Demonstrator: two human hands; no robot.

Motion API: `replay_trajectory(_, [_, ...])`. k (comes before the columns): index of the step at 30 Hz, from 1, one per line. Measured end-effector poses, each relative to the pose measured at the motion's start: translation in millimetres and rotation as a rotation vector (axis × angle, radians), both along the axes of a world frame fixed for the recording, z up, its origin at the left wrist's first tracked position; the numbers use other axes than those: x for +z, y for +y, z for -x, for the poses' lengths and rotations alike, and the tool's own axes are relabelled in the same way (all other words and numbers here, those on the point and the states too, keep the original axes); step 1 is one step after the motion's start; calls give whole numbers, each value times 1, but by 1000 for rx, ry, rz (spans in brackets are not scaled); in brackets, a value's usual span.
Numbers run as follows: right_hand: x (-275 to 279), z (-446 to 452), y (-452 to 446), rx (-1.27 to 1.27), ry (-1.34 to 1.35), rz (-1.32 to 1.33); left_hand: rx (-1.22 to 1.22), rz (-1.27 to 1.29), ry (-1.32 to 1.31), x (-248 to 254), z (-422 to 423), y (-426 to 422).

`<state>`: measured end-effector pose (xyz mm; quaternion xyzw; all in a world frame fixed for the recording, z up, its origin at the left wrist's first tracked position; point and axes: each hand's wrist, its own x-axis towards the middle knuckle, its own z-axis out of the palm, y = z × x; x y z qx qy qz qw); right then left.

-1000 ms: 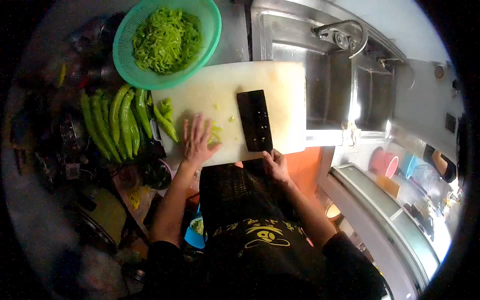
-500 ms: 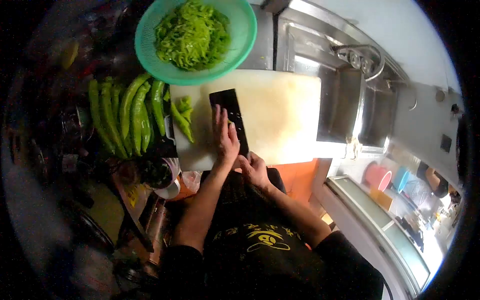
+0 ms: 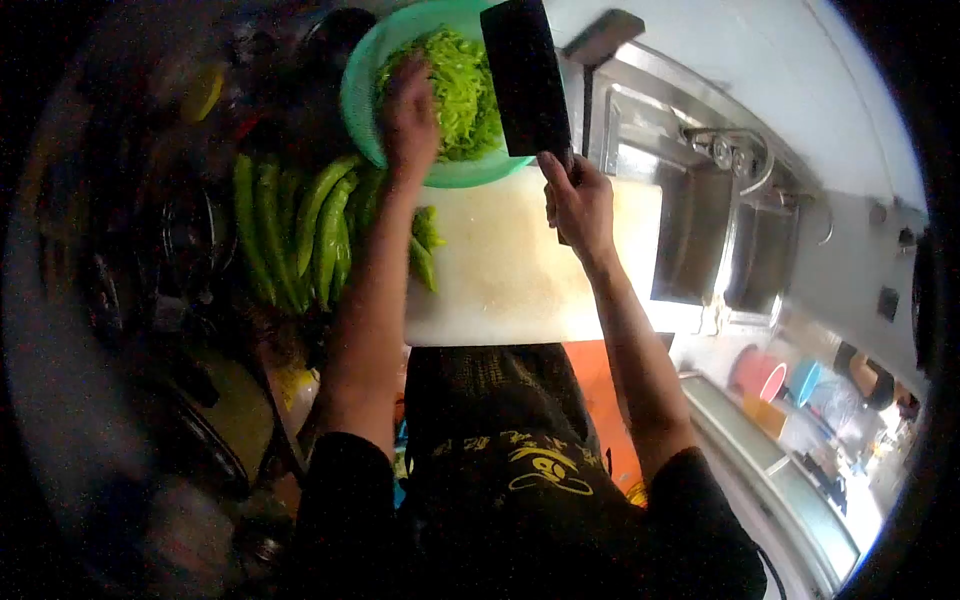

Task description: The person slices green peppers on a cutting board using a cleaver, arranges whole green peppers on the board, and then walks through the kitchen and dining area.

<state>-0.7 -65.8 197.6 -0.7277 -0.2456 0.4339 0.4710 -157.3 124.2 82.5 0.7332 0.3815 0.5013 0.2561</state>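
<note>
View: from the head, we look down at our two bare arms reaching toward the far side.
Left hand: our left hand (image 3: 410, 115) is over the left part of the green colander (image 3: 362, 110); motion blur keeps us from telling whether it is open or closed.
Right hand: we grip the cleaver (image 3: 525, 80) by its handle, fist closed, forearm slanting far and left, blade pointing far beside the shreds.
Cleaver: broad, flat, dark, nearly rectangular blade, raised over the colander's right side.
Shreds: thin, bright green strips (image 3: 462, 95), heaped inside the round, plastic colander.
Board: pale, smooth, stained cutting board (image 3: 530, 265), near us.
Peppers: long, glossy, wrinkled green peppers (image 3: 325, 235) lie left of the board; smaller green pieces (image 3: 425, 255) rest at its left edge.
Sink: shiny metal sink (image 3: 690, 230), right of the board.
</note>
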Motion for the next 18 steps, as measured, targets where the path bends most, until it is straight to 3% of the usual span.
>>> replay_trajectory(2, [-2, -5, -5, -20, 49, -4, 110, 297, -40, 28, 49, -17])
replay_trajectory(4, [0, -8, -19, -65, 136, 36, 189, 437, -304, 0, 99, -39])
replay_trajectory(6, [-1, -9, -43, -76, 215, 46, 337, 532, 88, -45, 144, -63])
replay_trajectory(8, [2, -6, -72, -144, 258, 73, 195, 597, 439, -90, 155, -77])
replay_trajectory(12, [-2, -8, -140, -229, 301, 167, 59, 532, 913, -104, 128, -78])
replay_trajectory(17, [-14, -13, -211, -271, 270, 234, -47, 600, 975, -132, 134, -54])
replay_trajectory(18, [-18, -15, -220, -271, 256, 243, -63, 593, 1017, -108, 126, -54])
